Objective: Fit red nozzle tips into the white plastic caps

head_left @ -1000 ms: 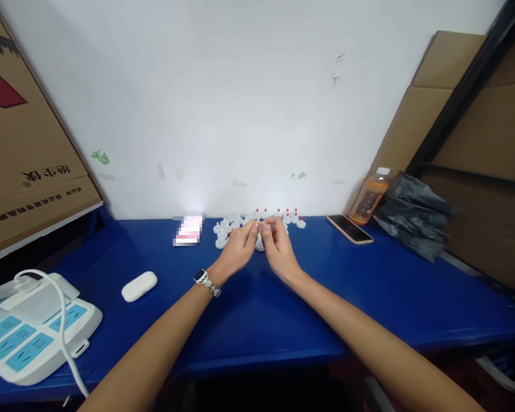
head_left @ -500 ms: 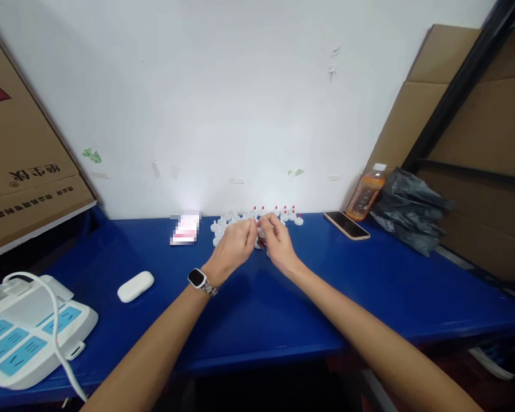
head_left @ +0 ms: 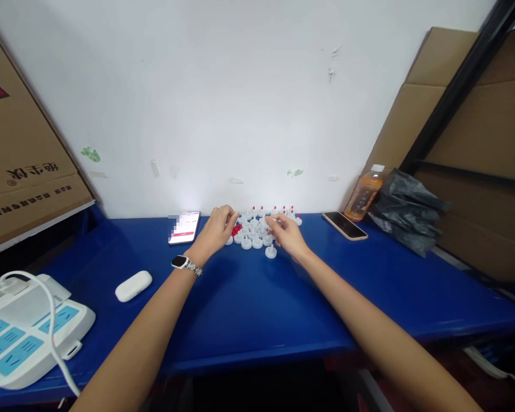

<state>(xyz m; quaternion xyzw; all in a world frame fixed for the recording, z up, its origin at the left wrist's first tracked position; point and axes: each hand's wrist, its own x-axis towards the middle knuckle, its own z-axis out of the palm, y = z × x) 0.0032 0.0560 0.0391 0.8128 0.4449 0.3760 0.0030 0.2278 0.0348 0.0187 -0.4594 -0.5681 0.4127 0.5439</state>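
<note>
Many white round caps (head_left: 257,243) with upright nozzles stand in a cluster on the blue table, near the wall. A small heap of red tips (head_left: 237,230) lies at the cluster's left side. My left hand (head_left: 217,229), wearing a watch, is over the left edge of the cluster. Its thumb and fingers are drawn together; what they hold, if anything, is too small to make out. On the right side, my right hand (head_left: 286,236) pinches what looks like a white cap (head_left: 265,222) by its fingertips. Several red-tipped caps (head_left: 284,212) stand along the back right.
A lit phone (head_left: 184,228) lies left of the caps, a dark-screened phone (head_left: 345,225) right. A drink bottle (head_left: 364,193) and a black plastic bag (head_left: 407,212) stand at the right. A white case (head_left: 133,286) and power strip (head_left: 34,332) are at the left.
My hands, together over the caps before, have moved apart: the left went left, the right slightly right. The red tips and the front caps between them now show.
</note>
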